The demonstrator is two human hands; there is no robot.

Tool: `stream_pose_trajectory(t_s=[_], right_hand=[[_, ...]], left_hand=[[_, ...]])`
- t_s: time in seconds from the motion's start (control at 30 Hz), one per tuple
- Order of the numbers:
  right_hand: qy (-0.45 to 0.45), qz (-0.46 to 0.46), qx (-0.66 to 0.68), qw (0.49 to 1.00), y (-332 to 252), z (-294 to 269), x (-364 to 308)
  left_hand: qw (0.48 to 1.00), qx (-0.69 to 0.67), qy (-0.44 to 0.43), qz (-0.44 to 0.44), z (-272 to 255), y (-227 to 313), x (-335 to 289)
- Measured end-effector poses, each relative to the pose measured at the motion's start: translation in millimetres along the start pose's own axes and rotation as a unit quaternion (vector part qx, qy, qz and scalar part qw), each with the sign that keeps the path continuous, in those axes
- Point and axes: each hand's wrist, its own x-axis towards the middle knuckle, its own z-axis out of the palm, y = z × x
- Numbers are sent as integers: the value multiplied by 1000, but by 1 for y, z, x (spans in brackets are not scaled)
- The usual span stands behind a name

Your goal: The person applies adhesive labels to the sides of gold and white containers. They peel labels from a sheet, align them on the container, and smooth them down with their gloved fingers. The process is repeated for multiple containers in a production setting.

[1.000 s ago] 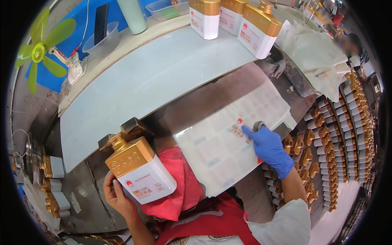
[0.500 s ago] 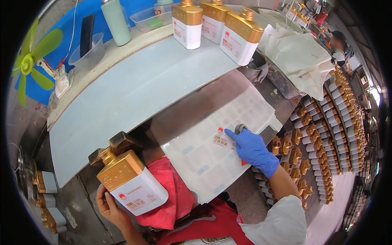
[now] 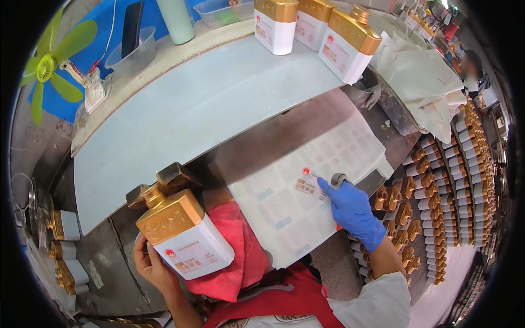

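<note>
A white bottle with a gold shoulder and neck (image 3: pixel 186 235) leans tilted on a red cloth (image 3: pixel 235 240). My left hand (image 3: pixel 153 268), bare, curls round its lower left side; a small label with a red round mark is on the white face. My right hand (image 3: pixel 355 210) wears a blue glove and lies over a stack of pale printed sheets (image 3: pixel 273 213). Its index finger stretches to the edge of a small printed decal (image 3: pixel 310 186) on top. A grey curved piece (image 3: pixel 340 179) shows at the gloved fingers and seems gripped there.
Dark padded blocks (image 3: pixel 178 177) stand behind the tilted bottle. Several similar bottles (image 3: pixel 347 49) are on the pale board (image 3: pixel 180 104). Rows of bottles (image 3: pixel 432 218) fill the right side; others (image 3: pixel 68 224) lie at left. A green fan (image 3: pixel 46 68) and a flask (image 3: pixel 176 19) are at the back.
The whole view has shifted, so things appear farther right. My gloved fingertip has drawn slightly away from the decal's red mark. My left hand stays on the bottle.
</note>
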Motion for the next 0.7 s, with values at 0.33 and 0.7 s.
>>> stream_pose_trajectory(t_s=[0.33,0.7], right_hand=[[34,-9,-9,999,-20,0,-15],[11,-239,91,967,-73,23,-73]], left_hand=[[1000,11,13,10,-8,6,-8],[1000,18,10,20,-19,9,-24]])
